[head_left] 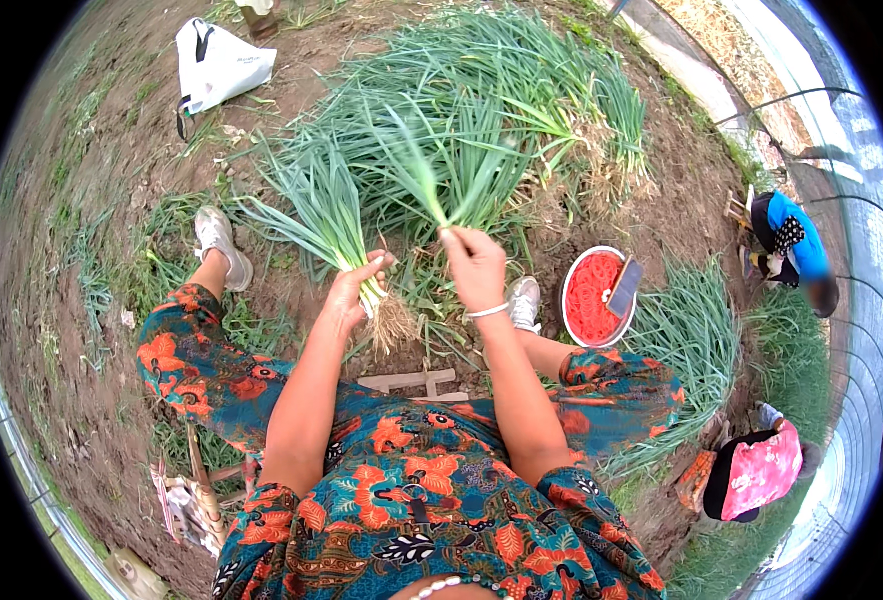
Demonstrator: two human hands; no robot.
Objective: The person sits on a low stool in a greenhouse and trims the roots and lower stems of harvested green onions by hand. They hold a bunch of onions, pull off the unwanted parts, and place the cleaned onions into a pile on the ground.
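My left hand (349, 290) is closed round the stems of a bunch of green onions (328, 215). Their pale roots (391, 322) hang below the fist, and the leaves fan out up and to the left. Beside it my right hand (476, 268) is pinched shut at the base of a green onion stalk (423, 188), whose leaves are smeared by motion. Just beyond both hands lies a big heap of green onions (451, 90), with roots showing on its right side. By my right foot stands a white-rimmed basin (564, 300) of red ties (591, 300).
A dark phone (624, 288) leans at the basin's right edge. More green onions (686, 330) lie right of it. A white bag (221, 65) rests at the far left. Two people, one in blue (799, 240) and one in pink (761, 470), crouch at the right.
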